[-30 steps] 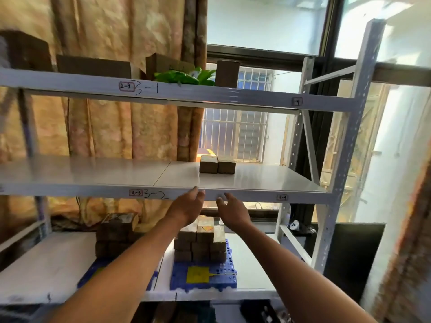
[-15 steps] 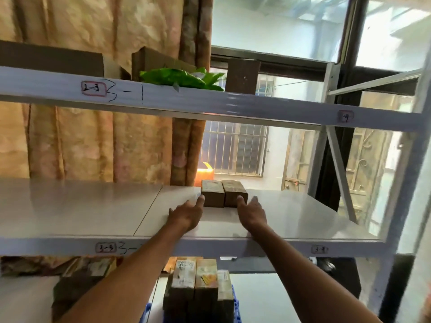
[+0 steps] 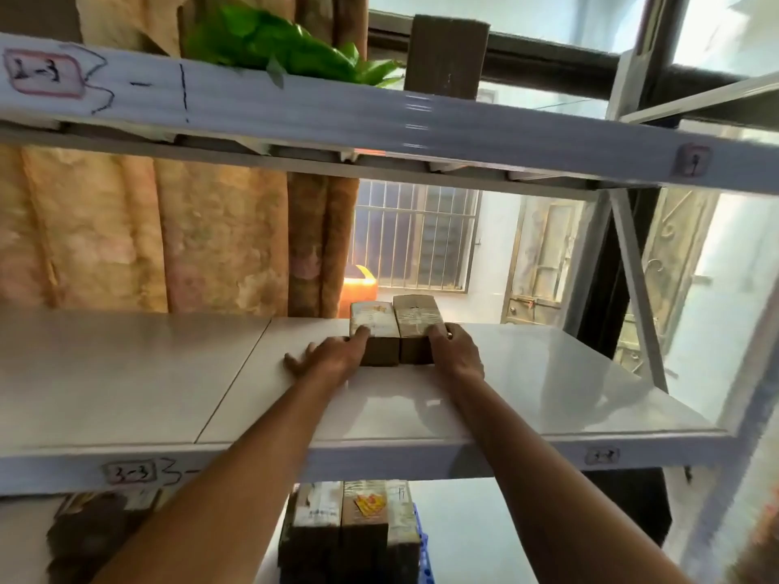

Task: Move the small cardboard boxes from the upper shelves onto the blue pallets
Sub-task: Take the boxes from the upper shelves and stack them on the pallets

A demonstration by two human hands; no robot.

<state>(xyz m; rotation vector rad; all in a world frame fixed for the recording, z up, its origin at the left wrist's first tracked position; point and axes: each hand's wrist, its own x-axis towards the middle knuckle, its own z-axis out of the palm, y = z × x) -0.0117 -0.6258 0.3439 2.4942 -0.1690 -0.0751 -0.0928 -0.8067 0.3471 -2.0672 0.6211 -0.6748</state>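
Observation:
Two small cardboard boxes stand side by side on the white middle shelf (image 3: 548,373): the left box (image 3: 373,326) and the right box (image 3: 417,316). My left hand (image 3: 333,358) lies against the left box with its thumb on the box's top edge and its fingers spread flat on the shelf. My right hand (image 3: 457,351) wraps the right box's near right corner, fingers curled over its top. Both boxes rest on the shelf. Below, a stack of boxes (image 3: 358,528) sits on a blue pallet (image 3: 425,558).
The top shelf beam (image 3: 379,120) runs close overhead, with a brown box (image 3: 447,56) and green leaves (image 3: 286,48) on it. A diagonal brace (image 3: 636,288) closes the shelf's right end. Dark boxes (image 3: 92,537) sit at lower left. A curtain hangs behind.
The view has moved in and up toward the middle shelf. Both hands rose from the shelf's front edge, slid across it and now touch the two boxes.

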